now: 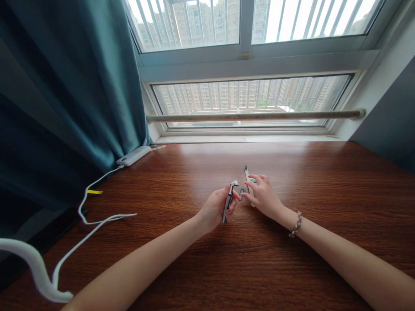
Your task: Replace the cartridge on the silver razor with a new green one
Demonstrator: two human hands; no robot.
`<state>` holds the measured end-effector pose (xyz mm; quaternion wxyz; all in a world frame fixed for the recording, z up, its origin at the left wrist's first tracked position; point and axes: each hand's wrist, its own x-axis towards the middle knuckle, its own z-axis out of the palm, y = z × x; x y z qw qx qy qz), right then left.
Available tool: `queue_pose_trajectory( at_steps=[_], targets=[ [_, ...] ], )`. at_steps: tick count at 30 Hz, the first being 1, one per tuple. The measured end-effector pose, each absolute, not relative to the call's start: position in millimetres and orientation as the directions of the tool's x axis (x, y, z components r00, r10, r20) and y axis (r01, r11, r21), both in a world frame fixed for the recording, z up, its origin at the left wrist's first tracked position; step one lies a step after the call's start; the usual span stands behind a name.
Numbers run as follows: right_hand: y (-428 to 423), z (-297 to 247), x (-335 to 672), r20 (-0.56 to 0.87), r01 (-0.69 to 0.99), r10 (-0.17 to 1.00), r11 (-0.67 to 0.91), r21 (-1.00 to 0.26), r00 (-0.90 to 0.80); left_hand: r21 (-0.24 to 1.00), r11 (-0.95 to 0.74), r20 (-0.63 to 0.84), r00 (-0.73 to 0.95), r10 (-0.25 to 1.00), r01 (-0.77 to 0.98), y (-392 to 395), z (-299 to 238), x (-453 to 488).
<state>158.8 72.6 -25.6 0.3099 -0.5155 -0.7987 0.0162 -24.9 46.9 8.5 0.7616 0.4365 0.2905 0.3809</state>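
Observation:
My left hand (218,208) is closed around a slim black-and-silver tool (228,202) with a shiny metal head, razor-like in shape. The tool is tilted, head up, just above the table. To its right, my right hand (262,194) is open, fingers spread and reaching over a long pale strip (247,173) with a dark tip. Whether the fingertips touch the strip, I cannot tell. A small green-and-dark piece (241,194) lies between the two hands. Something with green and white stripes (253,180) shows partly under the right fingers.
The brown wooden table (162,259) reaches back to a window with a metal rail (259,115). A white power strip (134,156) lies at the far left by a blue curtain (97,77). White cables (84,203) and a yellow tag (94,191) are on the left side.

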Motion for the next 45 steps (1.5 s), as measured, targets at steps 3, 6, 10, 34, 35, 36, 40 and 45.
queue_pose_trajectory(
  at_steps=[3, 6, 10, 34, 35, 36, 40, 45],
  targets=[
    [70, -20, 160, 0.378, 0.834, 0.907, 0.349, -0.427, -0.186, 0.947, 0.212, -0.069, 0.496, 0.866, -0.239, 48, 11, -25],
    [70, -21, 159, 0.3, 0.836, 0.948, 0.248, -0.489, -0.105, 0.989, 0.079, -0.015, 0.458, 0.889, -0.122, 50, 13, -25],
    [72, -21, 157, 0.294, 0.822, 0.954, 0.214, -0.527, -0.06, 0.997, -0.071, 0.071, 0.428, 0.901, -0.017, 50, 7, -27],
    [13, -21, 210, 0.667, 0.766, 0.659, 0.609, -0.203, -0.347, 0.584, -0.571, 0.474, 0.328, 0.817, 0.577, 45, -15, -36],
    [13, -21, 209, 0.657, 0.783, 0.665, 0.596, -0.182, -0.354, 0.583, -0.561, 0.47, 0.319, 0.823, 0.588, 45, -15, -36],
    [13, -22, 209, 0.647, 0.803, 0.678, 0.572, -0.165, -0.349, 0.585, -0.547, 0.46, 0.31, 0.832, 0.599, 46, -15, -36],
    [16, -27, 210, 0.601, 0.886, 0.75, 0.441, -0.144, -0.275, 0.627, -0.465, 0.386, 0.269, 0.882, 0.625, 49, -14, -35],
    [18, -28, 211, 0.599, 0.877, 0.777, 0.412, -0.248, -0.195, 0.662, -0.463, 0.376, 0.274, 0.885, 0.59, 49, -14, -35]
  ],
)
